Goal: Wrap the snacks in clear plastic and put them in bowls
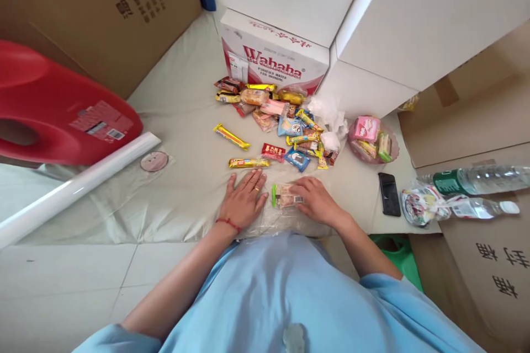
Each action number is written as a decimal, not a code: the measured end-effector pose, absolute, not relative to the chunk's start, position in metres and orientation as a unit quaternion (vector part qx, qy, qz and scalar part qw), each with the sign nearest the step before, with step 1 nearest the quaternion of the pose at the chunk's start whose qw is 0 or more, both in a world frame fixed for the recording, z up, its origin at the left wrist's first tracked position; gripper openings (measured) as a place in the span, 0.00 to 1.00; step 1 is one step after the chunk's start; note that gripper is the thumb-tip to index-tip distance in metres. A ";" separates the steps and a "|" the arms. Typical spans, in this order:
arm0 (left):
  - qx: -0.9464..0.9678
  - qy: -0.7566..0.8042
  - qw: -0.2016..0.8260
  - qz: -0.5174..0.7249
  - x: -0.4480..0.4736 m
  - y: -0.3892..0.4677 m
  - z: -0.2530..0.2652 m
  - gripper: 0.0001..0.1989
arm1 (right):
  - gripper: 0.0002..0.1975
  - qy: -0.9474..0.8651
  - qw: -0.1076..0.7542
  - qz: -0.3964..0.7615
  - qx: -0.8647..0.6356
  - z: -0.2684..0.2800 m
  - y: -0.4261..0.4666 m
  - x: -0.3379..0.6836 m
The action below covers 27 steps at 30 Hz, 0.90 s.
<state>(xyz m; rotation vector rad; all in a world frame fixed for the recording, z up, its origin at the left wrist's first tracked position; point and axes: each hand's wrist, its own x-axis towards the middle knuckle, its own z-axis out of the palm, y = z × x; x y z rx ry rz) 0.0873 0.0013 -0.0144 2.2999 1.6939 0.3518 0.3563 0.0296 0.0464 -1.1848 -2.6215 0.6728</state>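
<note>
My left hand lies flat on the cloth-covered surface with its fingers spread, nothing in it. Just beyond its fingertips is a yellow snack bar. My right hand has its fingers closed around the right end of a clear snack packet with a green edge, which lies in front of me. Beyond the hands are a red packet, a blue packet and another yellow bar. A heap of mixed snack packets sits farther back.
Behind the heap stands a Wahaha carton. A pink bowl of snacks, a black phone and plastic bottles are on the right. To the left are a red jug, a white roll and a round disc.
</note>
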 end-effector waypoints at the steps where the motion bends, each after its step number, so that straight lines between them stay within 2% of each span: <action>1: 0.793 0.584 0.129 0.118 0.087 0.001 -0.015 0.28 | 0.25 -0.886 0.067 0.214 -0.406 0.044 0.029 0.352; 4: 0.795 0.584 0.121 0.109 0.087 0.002 -0.017 0.28 | 0.28 -0.889 0.018 0.170 -0.424 0.043 0.030 0.340; 8: 0.795 0.588 0.108 0.099 0.088 0.002 -0.019 0.29 | 0.25 -0.896 -0.045 0.132 -0.422 0.047 0.033 0.329; 13: 0.795 0.592 0.099 0.088 0.087 0.001 -0.020 0.29 | 0.27 -0.899 -0.059 0.146 -0.409 0.052 0.038 0.334; 18: 0.792 0.595 0.103 0.089 0.087 0.003 -0.023 0.29 | 0.28 -0.904 -0.006 0.157 -0.397 0.054 0.043 0.334; 22: 0.798 0.581 0.127 0.098 0.080 0.005 -0.023 0.29 | 0.26 -0.905 0.000 0.173 -0.388 0.043 0.043 0.332; 25: 0.802 0.565 0.136 0.138 0.064 -0.005 -0.015 0.29 | 0.30 -0.904 0.072 0.191 -0.375 0.038 0.031 0.354; 27: 0.818 0.531 0.136 0.176 0.049 -0.021 -0.007 0.30 | 0.27 -0.900 0.137 0.212 -0.355 0.039 0.015 0.379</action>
